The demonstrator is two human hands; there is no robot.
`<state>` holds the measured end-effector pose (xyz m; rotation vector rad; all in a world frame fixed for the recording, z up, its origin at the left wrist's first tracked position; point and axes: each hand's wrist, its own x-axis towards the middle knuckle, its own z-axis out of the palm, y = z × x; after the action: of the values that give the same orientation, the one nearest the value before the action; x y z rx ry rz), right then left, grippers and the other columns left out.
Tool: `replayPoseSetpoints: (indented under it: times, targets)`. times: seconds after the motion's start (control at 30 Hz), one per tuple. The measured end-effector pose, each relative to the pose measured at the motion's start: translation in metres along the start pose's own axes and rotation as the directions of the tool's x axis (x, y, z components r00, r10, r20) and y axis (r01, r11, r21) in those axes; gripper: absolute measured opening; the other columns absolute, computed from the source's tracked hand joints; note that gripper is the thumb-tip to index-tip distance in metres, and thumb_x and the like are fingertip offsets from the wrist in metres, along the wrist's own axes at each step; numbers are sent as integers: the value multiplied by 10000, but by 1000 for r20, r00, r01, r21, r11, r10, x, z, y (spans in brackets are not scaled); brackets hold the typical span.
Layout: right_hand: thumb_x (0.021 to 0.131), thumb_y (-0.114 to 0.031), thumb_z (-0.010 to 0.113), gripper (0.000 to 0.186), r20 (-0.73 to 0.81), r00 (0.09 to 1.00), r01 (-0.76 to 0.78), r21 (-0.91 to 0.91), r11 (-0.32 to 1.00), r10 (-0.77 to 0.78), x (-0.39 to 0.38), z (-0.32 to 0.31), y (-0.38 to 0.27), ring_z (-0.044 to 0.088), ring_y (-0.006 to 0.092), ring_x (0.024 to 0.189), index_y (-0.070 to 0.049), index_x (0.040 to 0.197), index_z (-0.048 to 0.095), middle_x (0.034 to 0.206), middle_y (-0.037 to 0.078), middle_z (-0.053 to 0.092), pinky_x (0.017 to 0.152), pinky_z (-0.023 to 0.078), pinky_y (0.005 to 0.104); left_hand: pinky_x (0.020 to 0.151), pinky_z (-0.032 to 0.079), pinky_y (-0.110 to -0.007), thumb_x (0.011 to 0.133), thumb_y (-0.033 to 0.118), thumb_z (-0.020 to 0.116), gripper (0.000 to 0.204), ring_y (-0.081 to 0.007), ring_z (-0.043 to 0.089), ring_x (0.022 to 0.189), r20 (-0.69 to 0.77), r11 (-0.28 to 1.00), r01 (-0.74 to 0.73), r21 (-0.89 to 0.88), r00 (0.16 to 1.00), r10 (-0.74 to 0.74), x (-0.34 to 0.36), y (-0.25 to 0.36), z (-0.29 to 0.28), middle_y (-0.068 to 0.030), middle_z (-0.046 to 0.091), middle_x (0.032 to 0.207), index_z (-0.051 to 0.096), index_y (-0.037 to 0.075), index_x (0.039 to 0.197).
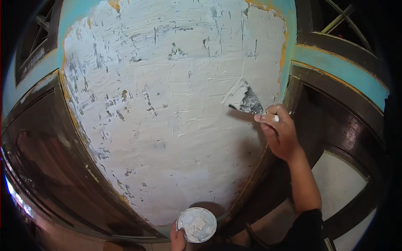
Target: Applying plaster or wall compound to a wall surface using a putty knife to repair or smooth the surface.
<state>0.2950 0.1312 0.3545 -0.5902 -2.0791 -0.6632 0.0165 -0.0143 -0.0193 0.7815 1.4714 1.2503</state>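
From where I stand, the right hand (281, 129) has its fingers clamped on the handle of a scraper (243, 98), held up before the right half of the wall (188, 92); whether the blade's edge touches, I can't tell. White putty (234, 91) coats part of that blade (grey metal shows by the handle). Low down, the left hand (178, 239) grips the left side of a round tub (215, 221), its underside fingers hidden. Dark doors (46, 150) flank the patchy white surface.
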Motion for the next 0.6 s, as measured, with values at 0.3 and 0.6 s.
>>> replayPoseSetpoints:
  times: [0.3, 0.6]
  targets:
    - [869, -49, 537, 153, 255, 931, -363, 562, 743, 262, -1, 69, -63, 475, 208, 645, -51, 972, 651, 768, 78, 468, 598, 406, 329, 951, 393, -292, 812, -38, 390, 447, -183, 530, 1071, 45, 948, -246, -202, 965, 260, 19, -24, 5, -114, 580, 1159, 469, -36, 1253]
    - [961, -51, 360, 241, 437, 781, -522, 849, 81, 446, -16, 124, -99, 457, 74, 520, -27, 1132, 528, 844, 51, 504, 488, 390, 221, 959, 383, -304, 793, -18, 410, 440, -203, 529, 1065, -8, 957, -283, -57, 959, 283, 11, -34, -5, -117, 583, 1154, 497, -44, 1224]
